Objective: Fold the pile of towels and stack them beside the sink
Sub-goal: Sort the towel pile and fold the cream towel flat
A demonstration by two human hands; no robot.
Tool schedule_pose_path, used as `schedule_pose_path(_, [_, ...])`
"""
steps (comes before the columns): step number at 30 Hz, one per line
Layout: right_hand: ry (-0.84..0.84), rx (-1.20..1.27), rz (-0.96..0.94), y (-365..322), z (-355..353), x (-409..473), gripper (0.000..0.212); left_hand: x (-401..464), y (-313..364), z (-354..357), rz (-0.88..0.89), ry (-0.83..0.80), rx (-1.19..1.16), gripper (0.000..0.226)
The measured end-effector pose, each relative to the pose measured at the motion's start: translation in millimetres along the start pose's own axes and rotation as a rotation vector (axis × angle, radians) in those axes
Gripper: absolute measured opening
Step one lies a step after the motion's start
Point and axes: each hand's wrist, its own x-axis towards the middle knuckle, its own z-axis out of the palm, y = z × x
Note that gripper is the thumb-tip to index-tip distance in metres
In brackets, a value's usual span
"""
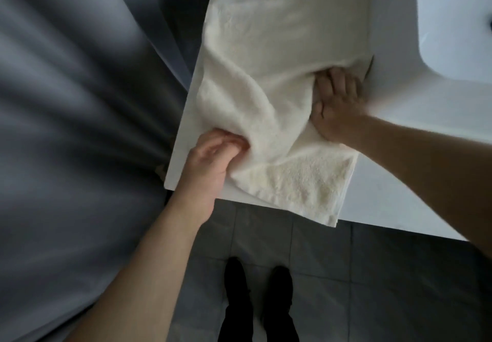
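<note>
A cream towel (269,56) with a red printed band at its far end lies along the white counter (394,203), left of the sink basin (458,22). My left hand (210,163) grips a bunched fold at the towel's near left side. My right hand (335,102) has its fingers tucked under a raised fold at the towel's right edge. The near corner of the towel overhangs the counter's front edge.
A grey curtain-like sheet (80,128) fills the left side, right against the counter's left edge. Grey floor tiles (372,275) lie below the counter, and the person's dark legs and shoes (258,301) stand on them.
</note>
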Motion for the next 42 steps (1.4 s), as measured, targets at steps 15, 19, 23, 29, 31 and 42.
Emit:
schedule_pose_path(15, [0.060, 0.081, 0.143, -15.7, 15.6, -44.7, 0.074, 50.1, 12.1, 33.5, -0.221, 0.206, -0.563, 0.079])
schedule_pose_path(19, [0.058, 0.087, 0.145, -15.7, 12.2, -44.9, 0.074, 51.9, 13.3, 21.0, -0.159, 0.091, -0.546, 0.033])
schedule_pose_path(23, [0.056, 0.089, 0.147, -15.7, 11.4, -45.2, 0.073, 42.6, 19.0, -7.8, 0.070, 0.298, 0.164, 0.021])
schedule_pose_path(29, [0.048, 0.080, 0.129, -14.7, 10.2, -45.9, 0.073, 39.2, 48.0, -41.9, -0.063, 0.266, 0.993, 0.014])
schedule_pose_path(31, [0.049, 0.085, 0.126, -14.2, 9.8, -45.9, 0.074, 40.9, 53.1, -41.8, -0.244, 0.178, 1.180, 0.026])
schedule_pose_path(42, [0.077, 0.083, 0.105, -11.8, 12.5, -44.6, 0.075, 17.6, -37.0, -6.4, 0.149, 0.159, 1.254, 0.065])
